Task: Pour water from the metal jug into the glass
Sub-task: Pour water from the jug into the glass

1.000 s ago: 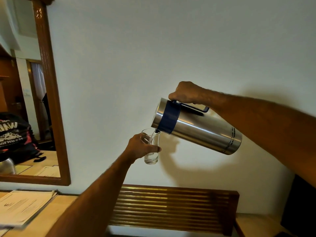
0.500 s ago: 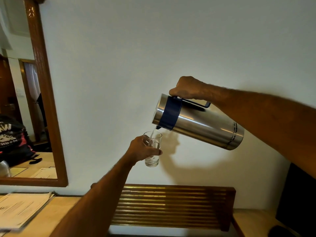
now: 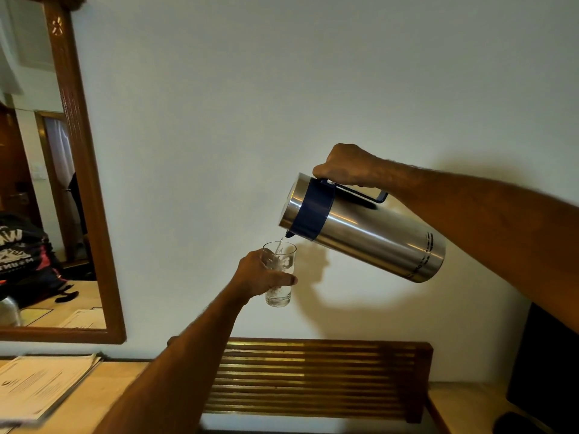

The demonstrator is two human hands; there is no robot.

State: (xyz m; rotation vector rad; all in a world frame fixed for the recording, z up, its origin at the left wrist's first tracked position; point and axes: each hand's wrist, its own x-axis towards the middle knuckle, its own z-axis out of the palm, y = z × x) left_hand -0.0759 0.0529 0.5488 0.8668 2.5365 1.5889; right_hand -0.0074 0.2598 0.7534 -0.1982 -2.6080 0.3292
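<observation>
We see a pale wall (image 3: 219,120), mirror (image 3: 47,183) left | worktop (image 3: 94,399) carries papers (image 3: 40,383), slatted rack (image 3: 313,377) beside | our left hand (image 3: 260,274), fingers wrapped round the glass (image 3: 279,277), midair | our right hand (image 3: 344,166) grips the tilted jug (image 3: 366,230) by its handle; water (image 3: 279,245) streams in.

One head-worn, wide-angle camera looks forward and slightly down from the person's own viewpoint, facing a pale wall (image 3: 219,120) close ahead. Both forearms reach in from the bottom and right edges. A wood-framed mirror (image 3: 78,151) sits at the left edge, a slatted wooden rack (image 3: 313,377) low in the centre.
</observation>
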